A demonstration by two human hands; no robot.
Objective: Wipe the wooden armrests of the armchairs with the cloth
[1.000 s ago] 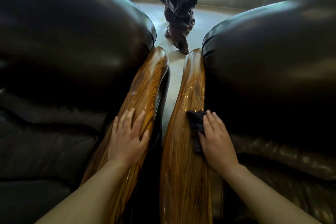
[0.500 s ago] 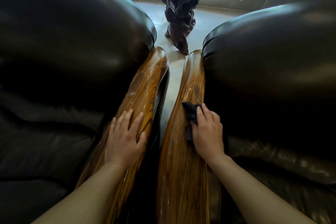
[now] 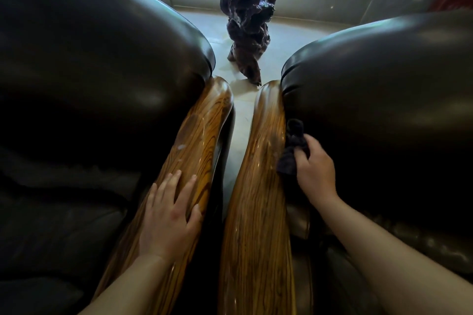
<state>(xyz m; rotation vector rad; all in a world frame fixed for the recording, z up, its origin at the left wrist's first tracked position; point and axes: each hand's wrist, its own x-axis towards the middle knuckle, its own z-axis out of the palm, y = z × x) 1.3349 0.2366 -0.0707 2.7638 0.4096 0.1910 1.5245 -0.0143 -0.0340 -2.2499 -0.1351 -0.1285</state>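
Cloth (image 3: 291, 147) slides off the top of the right armrest (image 3: 258, 186) and now sits bunched at its inner edge, right where the wood meets the dark leather cushion (image 3: 378, 110). A second ago it lay flat under the palm, mid-rail; now the right hand (image 3: 316, 170) has swung outward and further up, fingers curled and pinching the cloth. That looks like edge work along the seam, so the top pass on this rail seems done. Left hand (image 3: 170, 215) stays put on the left armrest (image 3: 197, 140), fingers spread flat, holding nothing, bracing. That left rail looks unwiped, with a pale smudge (image 3: 181, 147) showing
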